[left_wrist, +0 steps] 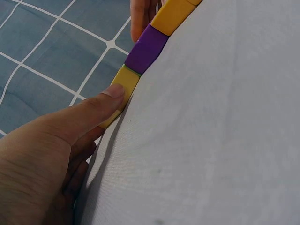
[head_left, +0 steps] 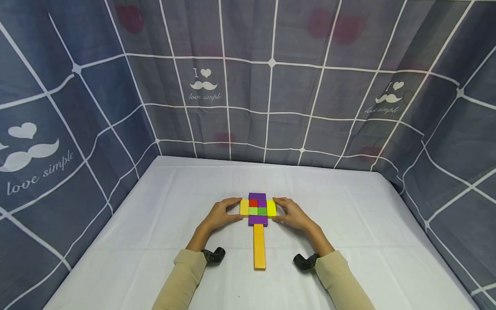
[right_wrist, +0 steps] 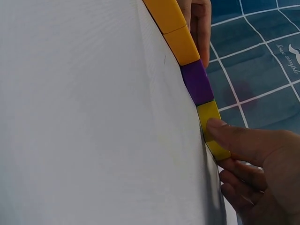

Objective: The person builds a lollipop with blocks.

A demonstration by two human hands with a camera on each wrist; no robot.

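Note:
Flat coloured blocks lie together on the white tabletop in a flower-like pattern. My left hand (head_left: 220, 215) pinches the pale yellow block (head_left: 244, 207) on the pattern's left side, thumb at its near end. On the right side my right hand (head_left: 294, 214) pinches the bright yellow block (head_left: 271, 208) the same way. Between them sit a red block (head_left: 253, 203), a small purple block (head_left: 261, 203), a light green block (head_left: 253, 211) and a green block (head_left: 262, 211). A purple block (head_left: 257, 196) caps the far side, another purple block (head_left: 258, 220) the near side. An orange-yellow strip (head_left: 259, 249) runs toward me.
The white cloth-covered table (head_left: 162, 193) stretches around the pattern. Grey-blue curtains (head_left: 248, 86) with white grid lines stand behind and on both sides. Each wrist wears a black device, one on the left (head_left: 215, 255) and one on the right (head_left: 305, 261).

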